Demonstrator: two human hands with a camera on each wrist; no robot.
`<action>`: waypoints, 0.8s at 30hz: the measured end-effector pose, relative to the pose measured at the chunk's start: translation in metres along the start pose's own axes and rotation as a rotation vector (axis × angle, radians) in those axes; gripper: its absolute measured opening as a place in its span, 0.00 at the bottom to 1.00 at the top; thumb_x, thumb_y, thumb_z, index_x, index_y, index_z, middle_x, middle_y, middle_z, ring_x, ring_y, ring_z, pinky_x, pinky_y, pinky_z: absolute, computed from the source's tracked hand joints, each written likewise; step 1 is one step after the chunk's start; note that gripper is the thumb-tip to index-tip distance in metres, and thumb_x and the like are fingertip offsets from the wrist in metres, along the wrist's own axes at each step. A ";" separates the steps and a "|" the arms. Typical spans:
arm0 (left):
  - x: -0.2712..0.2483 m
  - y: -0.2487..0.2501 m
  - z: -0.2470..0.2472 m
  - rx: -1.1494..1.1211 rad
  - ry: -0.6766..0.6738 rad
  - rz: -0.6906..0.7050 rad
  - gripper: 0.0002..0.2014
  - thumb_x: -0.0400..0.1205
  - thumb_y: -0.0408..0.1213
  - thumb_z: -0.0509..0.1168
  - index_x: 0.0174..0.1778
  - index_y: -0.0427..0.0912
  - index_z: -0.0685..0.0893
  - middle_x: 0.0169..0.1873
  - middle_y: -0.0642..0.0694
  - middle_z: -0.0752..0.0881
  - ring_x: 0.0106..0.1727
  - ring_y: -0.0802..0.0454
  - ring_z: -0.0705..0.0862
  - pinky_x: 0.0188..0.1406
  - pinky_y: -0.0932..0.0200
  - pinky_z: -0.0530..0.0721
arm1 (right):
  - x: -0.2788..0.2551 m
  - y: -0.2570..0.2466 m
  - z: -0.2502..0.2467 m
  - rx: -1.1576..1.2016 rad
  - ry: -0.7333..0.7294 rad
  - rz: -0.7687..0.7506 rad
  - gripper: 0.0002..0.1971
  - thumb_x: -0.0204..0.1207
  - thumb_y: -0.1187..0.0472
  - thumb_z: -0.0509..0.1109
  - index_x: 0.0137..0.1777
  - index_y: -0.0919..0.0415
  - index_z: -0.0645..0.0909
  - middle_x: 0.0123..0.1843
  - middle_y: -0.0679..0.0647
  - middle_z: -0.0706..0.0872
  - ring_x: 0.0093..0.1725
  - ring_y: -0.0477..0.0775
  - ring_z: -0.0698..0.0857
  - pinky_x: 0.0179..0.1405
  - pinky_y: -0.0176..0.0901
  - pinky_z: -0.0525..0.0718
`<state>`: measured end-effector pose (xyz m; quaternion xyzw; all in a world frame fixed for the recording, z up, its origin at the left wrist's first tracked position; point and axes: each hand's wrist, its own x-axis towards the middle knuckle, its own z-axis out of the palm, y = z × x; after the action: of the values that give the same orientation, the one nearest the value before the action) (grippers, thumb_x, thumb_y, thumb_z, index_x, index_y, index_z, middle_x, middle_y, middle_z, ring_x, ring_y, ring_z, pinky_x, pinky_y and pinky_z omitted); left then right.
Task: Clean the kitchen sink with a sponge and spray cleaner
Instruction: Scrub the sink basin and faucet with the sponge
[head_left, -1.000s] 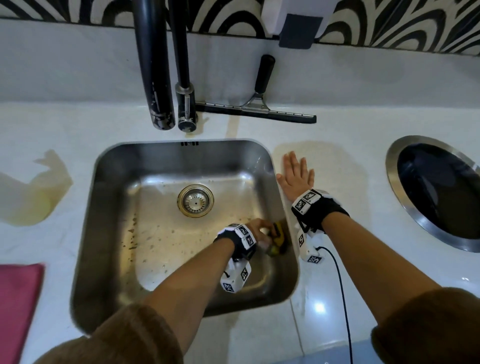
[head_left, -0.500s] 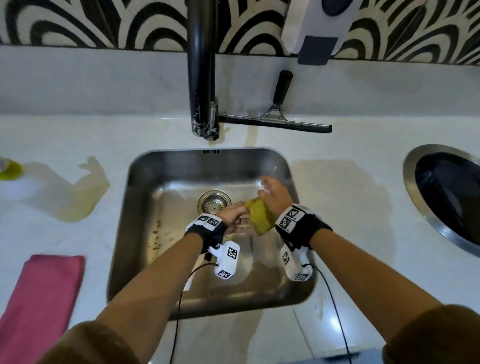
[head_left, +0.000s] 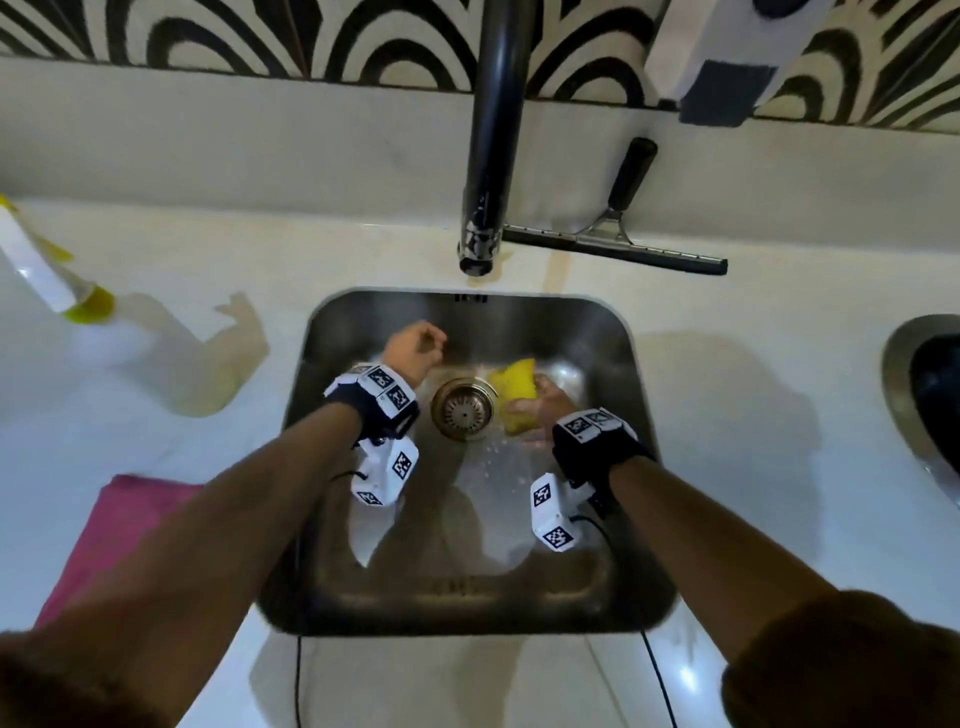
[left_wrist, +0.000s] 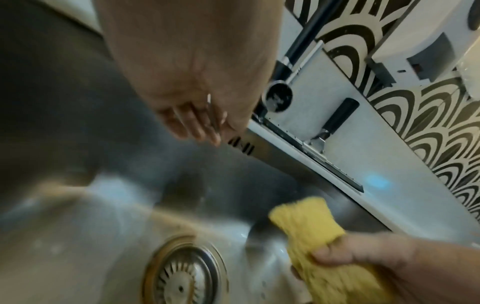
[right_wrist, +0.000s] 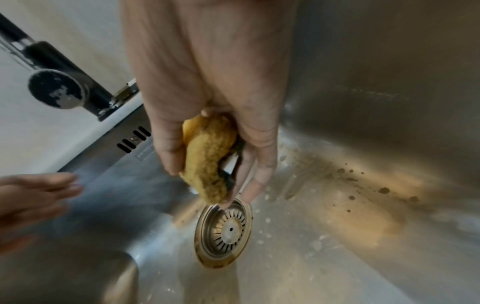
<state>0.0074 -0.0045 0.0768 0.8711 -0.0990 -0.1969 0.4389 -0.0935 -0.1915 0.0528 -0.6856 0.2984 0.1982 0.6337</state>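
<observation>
The steel sink (head_left: 618, 364) fills the middle of the head view, with its drain strainer (head_left: 464, 408) at the centre. My right hand (head_left: 545, 402) grips a yellow sponge (head_left: 514, 392) just right of the strainer; in the right wrist view the fingers (right_wrist: 261, 156) wrap round the squeezed sponge (right_wrist: 210, 156) above the strainer (right_wrist: 223, 232). My left hand (head_left: 415, 351) hovers near the sink's back left wall, loosely curled and empty (left_wrist: 197, 123). The spray bottle (head_left: 52, 270), with yellow liquid and a white label, stands on the counter far left.
Brown spots (right_wrist: 363, 185) mark the sink floor right of the strainer. A black faucet (head_left: 493, 135) hangs over the back rim, with a squeegee (head_left: 613, 249) behind it. A pink cloth (head_left: 130, 525) lies at the left and a round steel-rimmed opening (head_left: 898, 405) at the right.
The sponge passed from my left hand to my right. The right hand came off the counter into the sink; the left hand let go and moved to the back left.
</observation>
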 end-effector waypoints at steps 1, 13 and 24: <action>0.005 0.000 -0.016 0.124 0.107 0.033 0.09 0.77 0.25 0.64 0.49 0.39 0.83 0.50 0.37 0.84 0.54 0.40 0.82 0.62 0.45 0.80 | 0.005 0.002 -0.002 0.015 0.020 0.007 0.20 0.73 0.67 0.72 0.61 0.51 0.73 0.45 0.55 0.83 0.37 0.57 0.86 0.35 0.49 0.88; 0.028 -0.042 -0.100 0.750 0.265 -0.030 0.25 0.89 0.45 0.45 0.83 0.45 0.55 0.84 0.49 0.53 0.85 0.45 0.48 0.81 0.39 0.49 | 0.067 0.021 -0.017 -0.056 0.328 0.118 0.10 0.80 0.48 0.58 0.51 0.51 0.78 0.46 0.56 0.85 0.50 0.52 0.82 0.49 0.46 0.79; 0.030 -0.048 -0.089 0.834 0.341 -0.030 0.24 0.89 0.45 0.38 0.83 0.48 0.52 0.84 0.50 0.51 0.85 0.45 0.46 0.81 0.34 0.48 | 0.107 0.026 -0.018 -0.750 0.495 0.169 0.36 0.78 0.55 0.69 0.80 0.65 0.57 0.81 0.65 0.57 0.78 0.69 0.63 0.75 0.58 0.65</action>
<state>0.0730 0.0783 0.0788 0.9949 -0.0834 -0.0001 0.0572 -0.0330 -0.2268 -0.0339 -0.8677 0.4035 0.1736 0.2327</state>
